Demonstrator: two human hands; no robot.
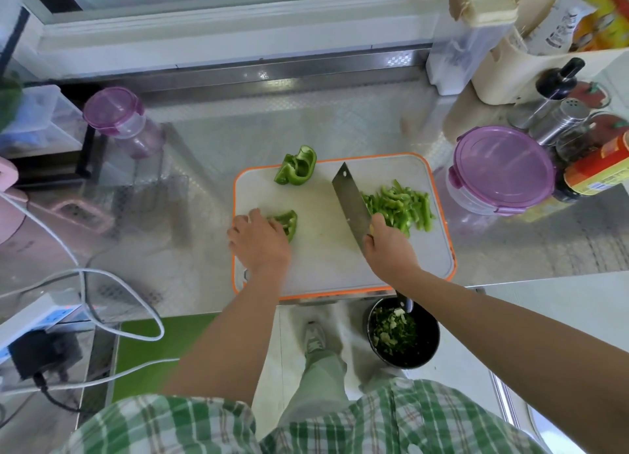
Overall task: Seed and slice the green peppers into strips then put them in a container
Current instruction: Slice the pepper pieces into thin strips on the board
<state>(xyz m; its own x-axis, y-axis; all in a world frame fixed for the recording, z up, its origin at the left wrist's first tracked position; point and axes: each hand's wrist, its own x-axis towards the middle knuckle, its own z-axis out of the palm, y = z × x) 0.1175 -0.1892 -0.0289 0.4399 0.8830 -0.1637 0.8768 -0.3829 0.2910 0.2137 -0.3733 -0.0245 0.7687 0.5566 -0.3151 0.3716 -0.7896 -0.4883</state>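
Two pepper pieces are lying uncut on the cutting board (326, 249), and with your left hand (260, 240) curling its fingers over the near pepper piece (288, 222) and your right hand (391, 249) clamping the cleaver (352, 201), slippery skin is risking a nicked knuckle.

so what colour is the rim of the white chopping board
Orange, on the white rectangular chopping board, seen in the head view.

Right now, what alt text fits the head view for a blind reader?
A person's right hand holds a cleaver over an orange-rimmed cutting board beside green pepper strips, while the left hand holds a pepper piece. Another pepper chunk lies at the board's far edge.
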